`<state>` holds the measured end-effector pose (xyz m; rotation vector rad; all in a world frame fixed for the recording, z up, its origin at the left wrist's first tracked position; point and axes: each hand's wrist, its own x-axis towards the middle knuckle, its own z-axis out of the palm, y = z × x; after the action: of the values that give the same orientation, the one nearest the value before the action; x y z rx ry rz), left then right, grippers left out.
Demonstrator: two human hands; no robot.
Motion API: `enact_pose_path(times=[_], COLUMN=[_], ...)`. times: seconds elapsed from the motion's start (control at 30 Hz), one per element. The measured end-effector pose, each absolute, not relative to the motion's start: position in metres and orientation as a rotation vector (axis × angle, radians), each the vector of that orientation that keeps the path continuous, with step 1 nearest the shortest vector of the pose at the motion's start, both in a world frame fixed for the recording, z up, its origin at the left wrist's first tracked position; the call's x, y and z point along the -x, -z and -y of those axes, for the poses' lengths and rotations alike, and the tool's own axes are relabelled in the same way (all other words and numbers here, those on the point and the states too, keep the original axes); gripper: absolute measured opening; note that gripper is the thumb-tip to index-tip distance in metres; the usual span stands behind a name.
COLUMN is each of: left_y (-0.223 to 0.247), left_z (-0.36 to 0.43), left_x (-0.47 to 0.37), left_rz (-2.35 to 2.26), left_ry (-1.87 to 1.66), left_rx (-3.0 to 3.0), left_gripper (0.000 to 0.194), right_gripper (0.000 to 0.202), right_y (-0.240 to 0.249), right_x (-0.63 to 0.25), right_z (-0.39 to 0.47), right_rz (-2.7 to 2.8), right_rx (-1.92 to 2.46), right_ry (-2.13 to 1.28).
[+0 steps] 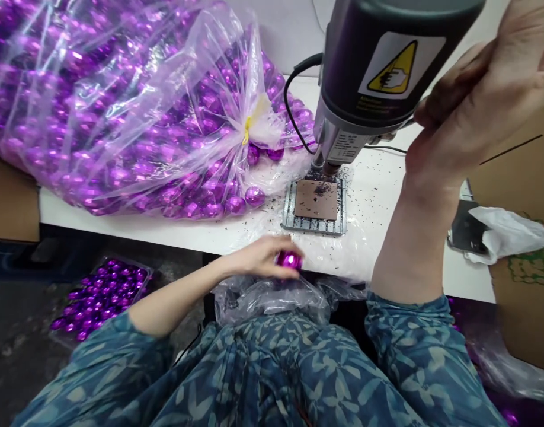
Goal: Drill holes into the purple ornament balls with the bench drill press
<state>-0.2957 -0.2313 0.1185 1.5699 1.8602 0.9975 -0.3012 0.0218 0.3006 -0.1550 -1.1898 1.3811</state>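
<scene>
My left hand (pixel 269 256) is closed around a shiny purple faceted ball (pixel 290 260) at the table's front edge, over my lap. My right hand (pixel 485 101) is raised beside the dark bench drill press (pixel 361 71), its fingers curled round the press's lever, which is mostly hidden behind them. Under the press head lies a slotted metal base (pixel 314 226) carrying a brown plate (pixel 314 204) with a small dark hole. Dark shavings are scattered on the plate and around the base.
A large tied clear bag (pixel 134 112) of purple balls fills the left of the white table (pixel 165 236). Below left stands a tub (pixel 105 290) of purple balls. At right are a phone (pixel 467 228), a white tissue (pixel 512 231) and a cardboard box (pixel 521 172). Clear plastic (pixel 272 299) covers my lap.
</scene>
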Motion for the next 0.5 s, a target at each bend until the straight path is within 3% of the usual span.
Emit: enact_pose_path(times=[0.1, 0.17, 0.23, 0.37, 0.5], left_y=[-0.113, -0.105, -0.102, -0.112, -0.108], left_z=[0.27, 0.282, 0.282, 0.25, 0.183], left_x=[0.264, 0.254, 0.26, 0.329, 0.439], left_rz=[-1.956, -2.121, -2.21, -2.403, -2.68], left_ry=[-0.365, -0.178, -0.339, -1.034, -1.199], left_rx=[-1.631, -1.704, -1.821, -1.755, -1.272], left_gripper=[0.05, 0.051, 0.044, 0.027, 0.02], right_gripper=[0.048, 0.046, 0.048, 0.051, 0.05], right_y=[-0.3, -0.299, -0.299, -0.298, -0.294], right_x=[0.299, 0.298, 0.296, 0.296, 0.301], right_z=[-0.019, -0.018, -0.017, -0.018, -0.023], right_rz=[1.224, 1.248, 1.275, 1.272, 1.201], right_rx=[0.167, 0.182, 0.186, 0.174, 0.071], right_ry=[-1.343, -1.321, -1.3, -1.279, -1.301])
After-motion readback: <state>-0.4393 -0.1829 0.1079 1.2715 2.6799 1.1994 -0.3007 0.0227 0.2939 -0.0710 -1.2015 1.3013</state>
